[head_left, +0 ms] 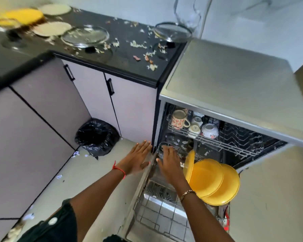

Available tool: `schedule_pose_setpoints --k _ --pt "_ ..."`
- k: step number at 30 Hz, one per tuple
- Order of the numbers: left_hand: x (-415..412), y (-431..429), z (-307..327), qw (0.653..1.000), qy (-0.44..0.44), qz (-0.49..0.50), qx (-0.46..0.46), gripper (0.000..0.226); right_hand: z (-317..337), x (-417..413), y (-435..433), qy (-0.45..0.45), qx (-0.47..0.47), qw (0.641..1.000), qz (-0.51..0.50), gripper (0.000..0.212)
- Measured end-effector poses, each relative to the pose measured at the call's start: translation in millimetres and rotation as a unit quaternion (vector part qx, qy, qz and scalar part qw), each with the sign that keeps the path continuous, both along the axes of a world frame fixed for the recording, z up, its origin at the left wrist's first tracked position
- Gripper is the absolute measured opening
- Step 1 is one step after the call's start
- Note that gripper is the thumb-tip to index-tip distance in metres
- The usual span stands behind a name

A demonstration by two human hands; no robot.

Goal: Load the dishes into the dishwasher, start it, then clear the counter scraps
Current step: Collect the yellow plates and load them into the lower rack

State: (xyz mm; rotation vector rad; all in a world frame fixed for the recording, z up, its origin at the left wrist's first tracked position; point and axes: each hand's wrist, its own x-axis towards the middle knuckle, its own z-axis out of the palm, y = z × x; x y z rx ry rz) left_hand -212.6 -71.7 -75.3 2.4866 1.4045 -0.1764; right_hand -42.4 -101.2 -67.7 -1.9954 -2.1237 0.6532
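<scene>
**A:** What's in the dishwasher [234, 79]?

**B:** The upper rack [220, 144] holds a floral mug [179, 120], two pale cups [194, 129] and a white bowl [210, 131] with a flower print. The lower rack [157, 212] is drawn out, and yellow plates [212, 179] stand on edge along its right side, leaning together.

**A:** And the hands?

**B:** Neither holds anything. The left hand [138, 158] is flat with its fingers straight, against the left edge of the opening. The right hand [170, 162] has its fingers spread over the lower rack, just beside the yellow plates.

**A:** What about the counter [122, 67]?

**B:** Scraps [138, 44] lie scattered across the dark top, among two glass plates [85, 35], two white plates [52, 28] and blurred yellow dishes [22, 16] at the far left.

**A:** Anything on the floor?

**B:** A bin [96, 135] with a black liner sits in the corner by the cabinets. Its inside is too dark to tell what it holds.
</scene>
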Motion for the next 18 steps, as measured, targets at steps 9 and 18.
schedule_pose_setpoints --k 9,18 --pt "-71 24 75 0.992 -0.044 0.096 0.069 0.067 78 -63 50 -0.013 0.058 0.994 0.092 0.056" --pt "-202 106 93 0.979 -0.064 0.145 0.125 0.068 101 -192 144 -0.042 0.097 0.987 0.124 0.054"
